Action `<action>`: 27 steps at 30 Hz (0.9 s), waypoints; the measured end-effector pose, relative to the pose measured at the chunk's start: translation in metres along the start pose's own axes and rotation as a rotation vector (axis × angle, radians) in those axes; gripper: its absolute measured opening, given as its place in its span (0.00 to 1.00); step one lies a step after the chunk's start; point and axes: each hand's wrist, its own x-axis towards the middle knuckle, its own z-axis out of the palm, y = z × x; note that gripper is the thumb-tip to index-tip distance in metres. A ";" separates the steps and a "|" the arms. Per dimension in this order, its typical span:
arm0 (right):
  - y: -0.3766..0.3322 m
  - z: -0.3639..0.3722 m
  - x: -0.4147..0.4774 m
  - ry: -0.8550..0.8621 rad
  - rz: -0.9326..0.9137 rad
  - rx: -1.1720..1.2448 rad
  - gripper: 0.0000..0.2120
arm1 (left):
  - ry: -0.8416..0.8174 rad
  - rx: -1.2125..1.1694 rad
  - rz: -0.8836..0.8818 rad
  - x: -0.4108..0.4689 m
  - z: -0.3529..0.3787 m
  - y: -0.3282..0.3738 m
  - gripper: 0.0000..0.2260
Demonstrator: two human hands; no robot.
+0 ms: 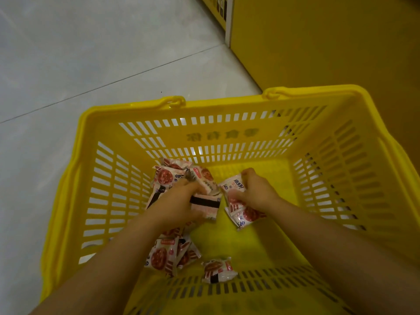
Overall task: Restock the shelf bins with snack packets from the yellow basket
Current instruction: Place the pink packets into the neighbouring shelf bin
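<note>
Your left hand (pixel 179 202) and right hand (pixel 254 189) each clutched snack packets (pixel 244 215) in the yellow basket (pixel 136 108) — loose packets (pixel 162 255) lay at 6 o'clock, nearer your left.

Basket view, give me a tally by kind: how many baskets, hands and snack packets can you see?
Baskets: 1, the yellow basket
Hands: 2, the left hand and the right hand, each gripping some
Packets: at least 10 snack packets; they overlap, so the exact count is unclear
Total: at least 13
</note>
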 end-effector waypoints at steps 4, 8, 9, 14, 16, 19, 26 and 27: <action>-0.003 -0.021 0.002 -0.077 0.047 0.239 0.20 | 0.018 0.012 -0.015 0.001 -0.002 -0.010 0.07; 0.007 -0.064 -0.001 -0.283 -0.081 0.117 0.06 | -0.075 -0.007 -0.067 0.001 0.001 -0.009 0.14; 0.008 -0.066 -0.004 -0.373 -0.120 -0.014 0.06 | -0.082 -0.013 -0.057 0.001 0.000 -0.007 0.15; 0.018 -0.026 -0.011 -0.432 -0.366 -0.606 0.16 | 0.231 -0.082 0.114 0.005 -0.012 0.014 0.14; 0.020 -0.022 -0.013 -0.377 -0.390 -0.592 0.16 | 0.368 -0.006 0.232 0.009 -0.013 0.019 0.12; 0.028 -0.024 -0.013 -0.353 -0.325 -0.539 0.21 | 0.203 0.377 0.309 0.010 -0.004 0.008 0.13; 0.034 -0.027 -0.013 -0.394 -0.248 -0.458 0.17 | 0.479 0.383 0.176 0.001 -0.002 -0.011 0.11; 0.030 -0.028 -0.013 -0.365 -0.264 -0.391 0.14 | 0.536 0.339 0.079 0.002 -0.006 -0.012 0.14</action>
